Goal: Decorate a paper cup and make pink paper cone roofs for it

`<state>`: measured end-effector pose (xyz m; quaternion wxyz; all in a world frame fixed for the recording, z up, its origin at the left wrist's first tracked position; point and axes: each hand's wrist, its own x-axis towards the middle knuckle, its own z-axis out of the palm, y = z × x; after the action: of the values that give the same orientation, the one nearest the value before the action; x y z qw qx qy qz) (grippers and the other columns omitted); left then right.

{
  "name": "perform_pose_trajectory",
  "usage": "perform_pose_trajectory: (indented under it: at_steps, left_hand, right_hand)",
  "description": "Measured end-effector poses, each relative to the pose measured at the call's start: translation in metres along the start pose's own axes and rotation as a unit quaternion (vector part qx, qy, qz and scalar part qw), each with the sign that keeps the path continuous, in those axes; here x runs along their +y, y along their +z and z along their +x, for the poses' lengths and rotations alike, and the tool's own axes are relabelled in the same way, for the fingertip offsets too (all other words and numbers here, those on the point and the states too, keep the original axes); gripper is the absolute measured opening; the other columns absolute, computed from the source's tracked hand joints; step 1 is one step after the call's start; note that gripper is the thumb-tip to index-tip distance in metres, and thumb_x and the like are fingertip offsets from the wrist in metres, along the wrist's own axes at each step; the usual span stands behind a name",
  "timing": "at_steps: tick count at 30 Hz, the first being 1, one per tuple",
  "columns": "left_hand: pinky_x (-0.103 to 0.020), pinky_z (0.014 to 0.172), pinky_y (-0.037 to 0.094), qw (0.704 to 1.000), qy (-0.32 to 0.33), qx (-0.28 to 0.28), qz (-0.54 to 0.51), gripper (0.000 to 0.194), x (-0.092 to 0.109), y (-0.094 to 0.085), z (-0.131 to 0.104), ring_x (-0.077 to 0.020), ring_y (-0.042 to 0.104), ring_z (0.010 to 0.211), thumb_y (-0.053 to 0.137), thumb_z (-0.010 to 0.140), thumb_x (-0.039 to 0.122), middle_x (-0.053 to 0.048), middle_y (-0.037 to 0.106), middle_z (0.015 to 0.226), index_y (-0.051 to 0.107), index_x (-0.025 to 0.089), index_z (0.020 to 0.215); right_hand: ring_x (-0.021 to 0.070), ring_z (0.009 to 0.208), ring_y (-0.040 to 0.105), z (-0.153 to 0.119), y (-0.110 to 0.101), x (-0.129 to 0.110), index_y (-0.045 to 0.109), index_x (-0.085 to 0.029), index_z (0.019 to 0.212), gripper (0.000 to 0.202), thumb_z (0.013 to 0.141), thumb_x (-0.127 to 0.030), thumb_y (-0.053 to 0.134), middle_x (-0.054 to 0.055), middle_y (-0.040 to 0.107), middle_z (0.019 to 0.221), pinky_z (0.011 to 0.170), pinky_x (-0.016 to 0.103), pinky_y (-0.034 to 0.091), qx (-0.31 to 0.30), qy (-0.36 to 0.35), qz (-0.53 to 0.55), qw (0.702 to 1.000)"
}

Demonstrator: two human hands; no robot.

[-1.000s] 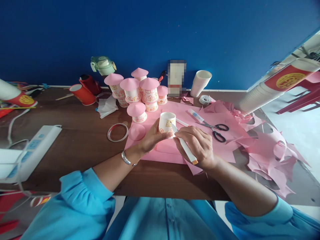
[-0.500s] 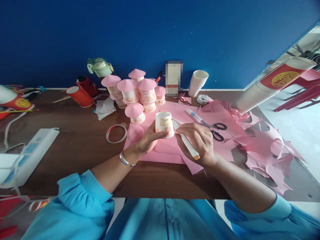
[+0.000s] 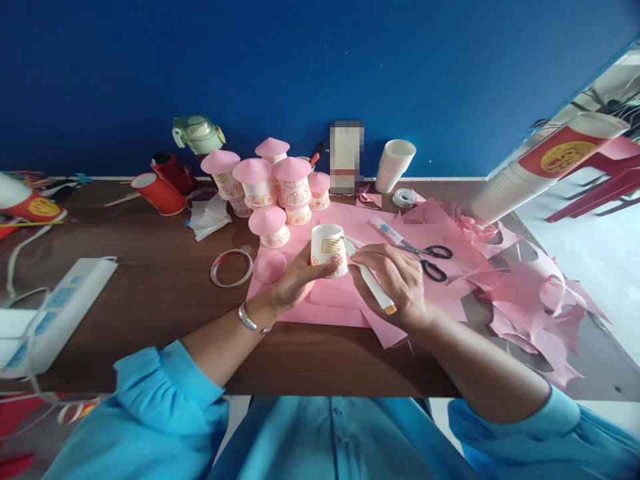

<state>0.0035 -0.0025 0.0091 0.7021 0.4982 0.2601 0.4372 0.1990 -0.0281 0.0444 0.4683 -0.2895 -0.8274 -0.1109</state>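
My left hand (image 3: 300, 275) holds a white paper cup (image 3: 329, 250) with its thumb across the lower front. Red flowers and a yellow striped rectangle are drawn on the cup. In my right hand (image 3: 393, 283) is a white marker (image 3: 375, 288) with an orange end; its tip is at the cup's upper right side. Beneath both hands lie pink paper sheets (image 3: 345, 303). Behind the cup, several decorated cups with pink cone tops (image 3: 255, 171) stand grouped, some stacked. A small pink cone (image 3: 270, 267) sits left of my left hand.
Black-handled scissors (image 3: 434, 270), a glue tube (image 3: 386, 230) and pink scraps (image 3: 535, 300) are on the right. A tape roll (image 3: 231, 268), a red cup (image 3: 159, 193) and a power strip (image 3: 65, 313) are on the left. Stacked white cups (image 3: 395, 165) stand by the wall.
The marker in my right hand has shifted slightly, its tip now closer to the cup's upper right edge. My left hand and the cup are nearly unchanged.
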Motion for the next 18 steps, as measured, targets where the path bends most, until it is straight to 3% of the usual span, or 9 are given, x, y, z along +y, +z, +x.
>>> perform_pose_trajectory:
  at_steps: [6, 12, 18]
  left_hand:
    - [-0.036, 0.089, 0.047, 1.000, -0.001, 0.008, -0.017, 0.033, -0.005, -0.003, 0.000, -0.0198, 0.058, 0.095, 0.081, 0.086, 0.031, -0.002, 0.064, 0.102, 0.065, 0.022, 0.113]
    - [-0.035, 0.086, 0.048, 1.000, -0.006, 0.007, 0.005, 0.034, -0.007, -0.006, 0.000, -0.0204, 0.058, 0.094, 0.080, 0.086, 0.037, -0.003, 0.063, 0.099, 0.064, 0.021, 0.111]
    - [-0.036, 0.088, 0.048, 1.000, -0.008, 0.013, 0.010, 0.042, -0.009, -0.007, -0.001, -0.0215, 0.059, 0.099, 0.079, 0.087, 0.035, -0.002, 0.064, 0.105, 0.062, 0.024, 0.123]
  right_hand:
    - [0.0200, 0.078, 0.072, 0.000, 0.001, -0.003, 0.058, -0.019, 0.112, 0.021, 0.094, -0.010, 0.063, 0.007, 0.073, 0.089, 0.069, 0.032, 0.059, -0.003, 0.000, 0.000, 1.000]
    - [0.0184, 0.076, 0.071, 0.001, 0.002, -0.008, 0.058, -0.020, 0.110, 0.020, 0.094, -0.009, 0.062, 0.006, 0.073, 0.088, 0.066, 0.031, 0.059, -0.004, -0.005, -0.010, 1.000]
    - [0.0186, 0.073, 0.070, -0.001, 0.004, -0.011, 0.058, -0.017, 0.110, 0.020, 0.094, -0.009, 0.064, 0.008, 0.074, 0.087, 0.066, 0.031, 0.058, -0.013, -0.021, -0.002, 1.000]
